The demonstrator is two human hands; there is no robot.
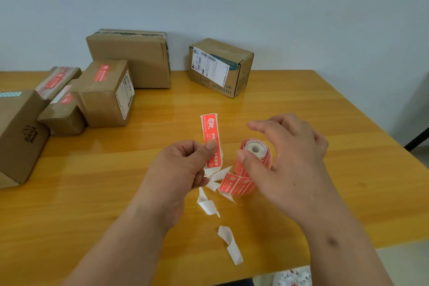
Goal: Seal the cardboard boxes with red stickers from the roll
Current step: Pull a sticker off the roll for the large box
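My left hand (183, 167) pinches a long red sticker (211, 137) between thumb and fingers and holds it upright above the table. The red sticker roll (254, 158) stands on end just to its right, with a loose tail of stickers (234, 184) lying in front of it. My right hand (287, 153) hovers over the roll with fingers spread and relaxed, thumb close to the roll's left side; whether it touches is unclear. Three small boxes at left carry red stickers (102, 73), (55, 81), (66, 98). Two boxes at the back, one large (137, 58) and one labelled (222, 67), show none.
White backing strips (207, 206), (232, 246) lie on the yellow wooden table (325, 118) in front of the roll. A BAMA box (21, 132) stands at the far left edge. The table's right edge and near right corner are close to my right arm.
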